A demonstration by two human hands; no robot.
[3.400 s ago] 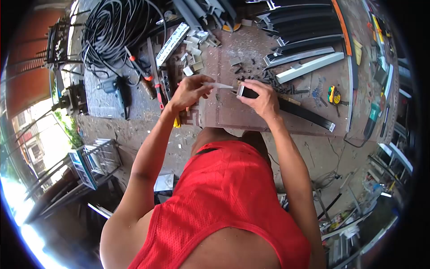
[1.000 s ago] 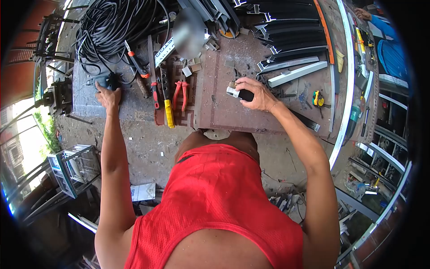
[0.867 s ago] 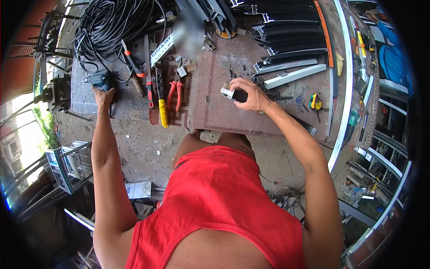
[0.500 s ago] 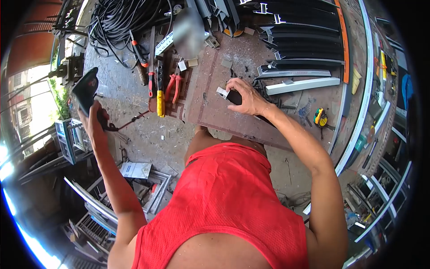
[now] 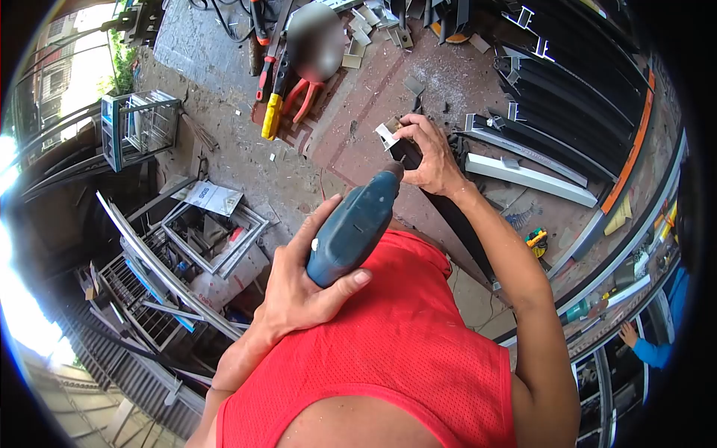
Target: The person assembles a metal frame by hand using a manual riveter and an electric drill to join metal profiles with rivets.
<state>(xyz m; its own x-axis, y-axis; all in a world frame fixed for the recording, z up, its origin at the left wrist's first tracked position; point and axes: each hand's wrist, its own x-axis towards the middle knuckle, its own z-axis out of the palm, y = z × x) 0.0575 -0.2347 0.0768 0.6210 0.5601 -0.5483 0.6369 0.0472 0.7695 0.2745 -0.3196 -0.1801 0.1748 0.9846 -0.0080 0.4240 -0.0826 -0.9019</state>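
My left hand [image 5: 295, 295] is wrapped round a blue power drill [image 5: 355, 224], whose nose points at the work by my right hand. On the table, my right hand [image 5: 437, 164] grips the end of a black metal profile [image 5: 457, 228] that runs back toward the table's near edge. A small silver-white end piece [image 5: 386, 136] shows at the profile's tip, beside my fingertips. The drill's tip overlaps the profile just below those fingers; its grip is hidden under the body and my hand.
Red-handled pliers [image 5: 305, 101] and a yellow-handled tool [image 5: 272, 116] lie at the upper left of the table. Black profiles [image 5: 575, 97] and a white bar [image 5: 530, 179] lie right, near a tape measure [image 5: 536, 239]. Another person's blue sleeve [image 5: 652, 353] shows far right.
My left hand has brought the drill from the far left to the centre, beside my right hand. The view has shifted, and my right hand still grips the profile end.
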